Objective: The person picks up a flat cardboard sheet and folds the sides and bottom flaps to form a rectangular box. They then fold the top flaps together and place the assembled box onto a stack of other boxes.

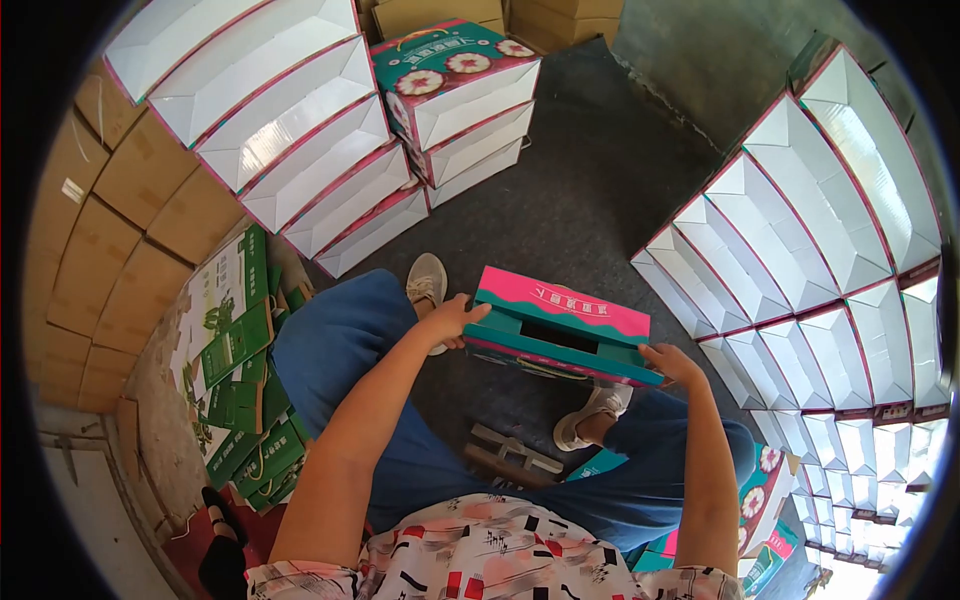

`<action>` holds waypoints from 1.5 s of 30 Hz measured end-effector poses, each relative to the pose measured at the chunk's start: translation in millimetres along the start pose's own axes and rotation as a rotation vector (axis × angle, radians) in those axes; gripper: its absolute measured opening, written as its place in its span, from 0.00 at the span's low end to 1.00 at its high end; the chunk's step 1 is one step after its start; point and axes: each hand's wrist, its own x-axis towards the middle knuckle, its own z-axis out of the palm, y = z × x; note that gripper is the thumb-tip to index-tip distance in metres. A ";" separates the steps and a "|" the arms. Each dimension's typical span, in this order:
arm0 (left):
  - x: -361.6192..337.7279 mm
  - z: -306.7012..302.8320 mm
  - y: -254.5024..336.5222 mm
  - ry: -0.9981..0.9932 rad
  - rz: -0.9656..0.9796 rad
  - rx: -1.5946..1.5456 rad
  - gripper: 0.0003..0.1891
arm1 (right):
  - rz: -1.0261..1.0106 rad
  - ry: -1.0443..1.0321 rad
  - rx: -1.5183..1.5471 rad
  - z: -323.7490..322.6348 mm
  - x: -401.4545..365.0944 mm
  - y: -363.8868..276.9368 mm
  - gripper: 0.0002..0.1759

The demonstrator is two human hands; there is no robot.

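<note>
A teal and pink cardboard box [560, 318] is held up between my knees, with a dark opening along its upper side. My left hand [458, 320] grips its left end, fingers closed round the edge. At the opposite end my right hand [672, 364] is closed on the lower right corner. A cord handle hangs along the near side of the box. Both my shoes rest on the dark floor, one on each side of it.
Stacked white-sided boxes stand at upper left [270, 135] and right [800, 220]. A smaller stack [470, 95] is at the top. Brown cartons [110, 240] line the left, beside flattened green cartons [240, 370]. Another person's foot [220, 515] shows at lower left.
</note>
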 end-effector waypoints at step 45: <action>71.3 26.3 -47.4 0.131 0.103 -0.595 0.49 | 0.119 -0.133 0.740 49.1 33.9 -21.0 0.61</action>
